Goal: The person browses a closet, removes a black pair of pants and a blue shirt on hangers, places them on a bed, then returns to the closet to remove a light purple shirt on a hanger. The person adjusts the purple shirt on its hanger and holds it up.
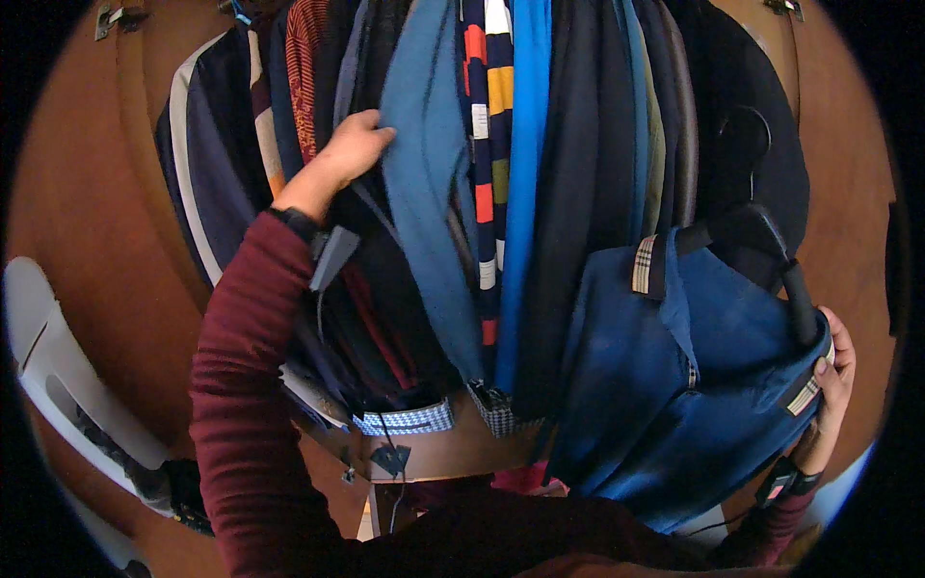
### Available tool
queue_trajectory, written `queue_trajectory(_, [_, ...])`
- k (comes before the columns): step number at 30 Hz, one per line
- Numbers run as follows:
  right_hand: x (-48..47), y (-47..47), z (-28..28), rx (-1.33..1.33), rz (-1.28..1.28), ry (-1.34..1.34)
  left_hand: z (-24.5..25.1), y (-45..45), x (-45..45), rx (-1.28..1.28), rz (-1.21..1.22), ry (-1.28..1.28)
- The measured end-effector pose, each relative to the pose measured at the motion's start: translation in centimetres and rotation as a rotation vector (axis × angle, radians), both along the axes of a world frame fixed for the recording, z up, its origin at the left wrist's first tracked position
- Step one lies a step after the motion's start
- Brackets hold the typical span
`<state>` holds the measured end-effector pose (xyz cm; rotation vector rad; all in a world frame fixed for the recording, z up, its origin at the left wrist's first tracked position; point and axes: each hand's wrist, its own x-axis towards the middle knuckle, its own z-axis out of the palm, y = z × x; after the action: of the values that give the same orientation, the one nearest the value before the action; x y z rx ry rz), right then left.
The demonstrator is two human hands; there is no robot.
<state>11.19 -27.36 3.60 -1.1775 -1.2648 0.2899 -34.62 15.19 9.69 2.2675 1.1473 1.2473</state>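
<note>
My left hand (pixel 359 147) reaches into a row of hanging clothes, its fingertips against the edge of a grey-blue garment (pixel 426 166); whether it grips the cloth cannot be told. At the right, my right hand (pixel 837 365) holds the shoulder of a dark blue zip-neck top (pixel 643 383), thumb in front. A black clothes hanger (pixel 755 217) with a metal hook stands partly inside that top's neck. The top has plaid-trimmed collar and shoulder pieces. Beside the grey-blue garment hang a striped multicoloured garment (pixel 500 173) and a bright blue one (pixel 530 180).
The clothes hang in a brown wooden wardrobe with open doors (pixel 94 180) on both sides. Dark garments (pixel 578 144) fill its right part, a navy jacket with a pale stripe (pixel 224 159) its left. A white chair-like object (pixel 79 376) stands at the lower left. Thin cables hang near both wrists.
</note>
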Motion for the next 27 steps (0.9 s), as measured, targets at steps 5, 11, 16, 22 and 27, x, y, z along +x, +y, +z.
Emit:
queue_trajectory(5, [0.1,0.0,0.0,0.019,-0.018,-0.027,-1.6,-2.2,-3.9,-0.253,-0.28,-0.514])
queue_trajectory(11, [1.1,0.6,-0.5,0.055,0.053,0.002,-1.6,-3.6,-3.3,0.18,0.009,-0.27])
queue_trajectory(16, [1.0,0.8,-0.7,0.075,0.082,0.04,-1.5,-5.8,-2.4,0.217,-0.003,-0.25])
queue_trajectory(22, [0.7,0.6,-0.6,0.084,0.062,0.027,-1.1,-8.3,-0.1,0.688,0.615,0.476])
queue_trajectory(27, [1.1,0.5,-1.0,0.082,0.077,0.069,-0.2,-8.5,5.1,1.292,0.492,0.795])
